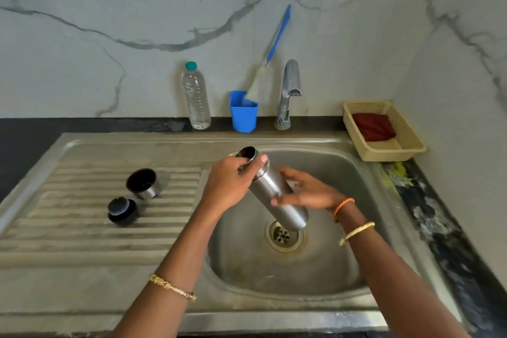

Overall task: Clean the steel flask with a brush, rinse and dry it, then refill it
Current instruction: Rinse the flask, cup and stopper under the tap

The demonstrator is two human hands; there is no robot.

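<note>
Keep your left hand point(233, 177) curled round the neck of the steel flask point(270, 188) tilted over the sink point(343, 269), right hand point(304, 191) loosely cupping its body (brush point(270, 63) unused in its cup), mouth accessible.

You hold an open steel flask point(271, 186) tilted over the basin of a steel sink point(323, 277), its mouth up and to the left, its base above the drain point(284, 235). Your left hand point(230, 182) grips the neck. Your right hand point(307, 191) lies against the body with fingers fairly straight. On the ribbed draining board point(82, 228) to your left sit a steel cup lid point(144, 183), opening up, and a black stopper point(122, 211) just in front of it. Along the marble wall stand a clear water bottle point(195, 96), a blue cup point(243, 112) holding a blue-handled brush point(270, 55), and the tap point(288, 93). To the right, a beige basket point(389, 152) holds a red cloth point(373, 127).
</note>
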